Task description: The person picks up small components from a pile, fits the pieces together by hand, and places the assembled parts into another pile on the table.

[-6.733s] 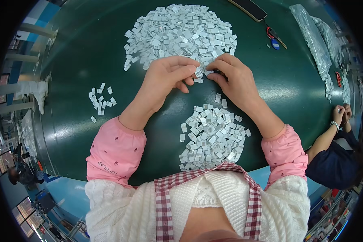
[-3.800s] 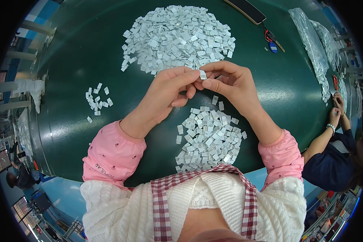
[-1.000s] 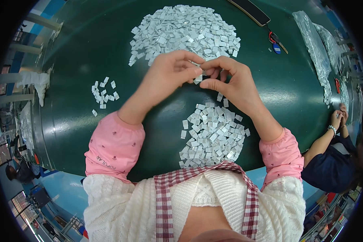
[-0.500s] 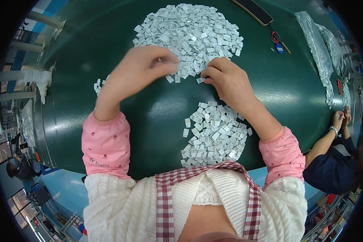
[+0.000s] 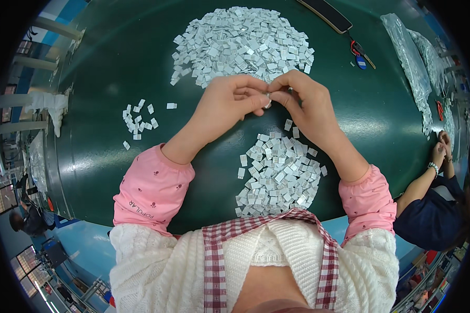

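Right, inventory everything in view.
Table: one, green, middle.
Large pile: one, white pieces, far middle.
Near pile: one, white, foreground.
Small scatter: one, white, left.
Held piece: one, white, centre.
Slab: one, black, upper right.
Key tag: one, blue, right.
Bags: at least two, clear, right.
Thin object: one, red, right.
Workers: two, dark clothes, both sides.
Equipment: uncounted, mixed, background.
Sleeves: two, pink, forearms.
Apron: one, maroon check, bottom.
Sweater: one, white, bottom.
Left hand: one, bare, centre.
Right hand: one, bare, centre.

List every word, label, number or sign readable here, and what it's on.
Pink left sleeve: one dark printed word, legible but not copied here.
Blue oval tag: pale marking, too small to read.
Nearer pile of white pieces: dark stripes; any text too small.
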A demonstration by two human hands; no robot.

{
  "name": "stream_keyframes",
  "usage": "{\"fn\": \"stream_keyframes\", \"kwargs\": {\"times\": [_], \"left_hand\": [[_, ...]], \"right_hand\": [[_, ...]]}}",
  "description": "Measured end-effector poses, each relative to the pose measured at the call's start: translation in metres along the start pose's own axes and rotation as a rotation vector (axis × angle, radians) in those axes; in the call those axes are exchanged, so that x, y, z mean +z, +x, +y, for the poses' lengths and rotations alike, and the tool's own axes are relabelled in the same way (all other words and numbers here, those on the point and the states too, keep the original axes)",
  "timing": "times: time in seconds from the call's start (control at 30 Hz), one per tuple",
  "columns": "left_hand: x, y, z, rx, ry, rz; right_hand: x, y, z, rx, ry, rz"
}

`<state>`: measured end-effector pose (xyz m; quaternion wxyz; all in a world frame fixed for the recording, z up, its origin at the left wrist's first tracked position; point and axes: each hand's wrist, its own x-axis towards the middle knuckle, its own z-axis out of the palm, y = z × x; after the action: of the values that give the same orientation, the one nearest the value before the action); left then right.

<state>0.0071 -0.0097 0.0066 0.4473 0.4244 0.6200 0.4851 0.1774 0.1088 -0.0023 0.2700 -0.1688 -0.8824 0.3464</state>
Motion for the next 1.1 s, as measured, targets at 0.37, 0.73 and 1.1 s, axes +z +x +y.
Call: {"fn": "stream_keyframes", "kwargs": {"times": [0.37, 0.73, 1.1], "left_hand": [[-0.0035, 0.0013, -0.0011, -0.234, -0.447, 0.014], [-0.0035, 0.0008, 0.0025, -0.233, -0.491, 0.004], [-0.0034, 0.0009, 0.0028, -0.229, -0.48, 0.0]], "right_hand": [[-0.001, -0.0033, -0.0075, 0.202, 0.212, -0.007], [-0.0017, -0.0036, -0.0011, 0.354, 0.407, -0.053], [-0.0028, -0.0034, -0.0022, 0.343, 0.413, -0.056]]}}
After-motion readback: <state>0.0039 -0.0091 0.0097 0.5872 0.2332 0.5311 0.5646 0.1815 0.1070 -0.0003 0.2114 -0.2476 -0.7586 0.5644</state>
